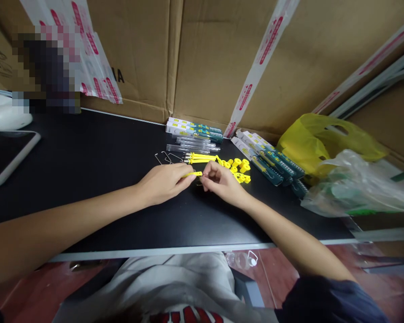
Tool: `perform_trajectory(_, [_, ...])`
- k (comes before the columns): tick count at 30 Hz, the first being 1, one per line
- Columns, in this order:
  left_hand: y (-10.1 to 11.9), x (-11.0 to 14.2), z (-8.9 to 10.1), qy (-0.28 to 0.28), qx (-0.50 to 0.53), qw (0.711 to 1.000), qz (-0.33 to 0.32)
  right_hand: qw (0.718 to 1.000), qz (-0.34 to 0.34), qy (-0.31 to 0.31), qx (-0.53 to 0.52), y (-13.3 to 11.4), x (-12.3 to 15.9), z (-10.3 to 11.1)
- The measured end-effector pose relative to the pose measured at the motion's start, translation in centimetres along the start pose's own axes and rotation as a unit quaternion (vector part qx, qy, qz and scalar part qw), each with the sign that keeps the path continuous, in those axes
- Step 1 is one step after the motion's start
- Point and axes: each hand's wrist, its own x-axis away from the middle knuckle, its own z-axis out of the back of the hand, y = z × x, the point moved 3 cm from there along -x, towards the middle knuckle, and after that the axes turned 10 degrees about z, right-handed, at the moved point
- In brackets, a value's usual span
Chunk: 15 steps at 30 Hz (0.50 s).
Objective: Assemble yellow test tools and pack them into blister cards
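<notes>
Between the two hands, above the black table point(107, 148), a slim yellow handle point(197, 173) is being gripped between thumb and fingers of the left hand point(170, 179). Its long axis is being directed roughly from left to right, its free end being presented just beside the fingertips of the right hand point(220, 181). The right fingers are being held bent towards the thumb; whether anything small is being pinched there cannot be told. The handle is thus being borne by the left hand, while its free end is being faced closely by the right.

Just beyond the hands, a bundle of yellow rods with metal tips point(204, 158) is being flanked by bent wire hooks point(161, 158) on the left and by small yellow caps point(239, 167) on the right; these are being partly screened by the hands. Farther back, clear tubes point(193, 146) and printed boxes point(195, 128) are being backed by a cardboard wall point(205, 58). To the right, more boxes point(269, 159) are being bordered by a yellow bag point(301, 139) and a clear bag point(363, 186). No obstacle is being seen between handle and right fingertips.
</notes>
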Motion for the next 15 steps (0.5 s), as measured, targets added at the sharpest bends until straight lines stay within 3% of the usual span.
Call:
perform_trajectory(6, [-0.1, -0.03, -0.21, -0.037, -0.03, 0.998, 0.029, 0.993, -0.045, -0.001, -0.113, 0.11, 0.01, 0.04])
perform_trajectory(15, [-0.27, -0.19, -0.45, -0.076, 0.093, 0.993, 0.005, 0.994, -0.024, -0.012, -0.106, 0.29, 0.16, -0.1])
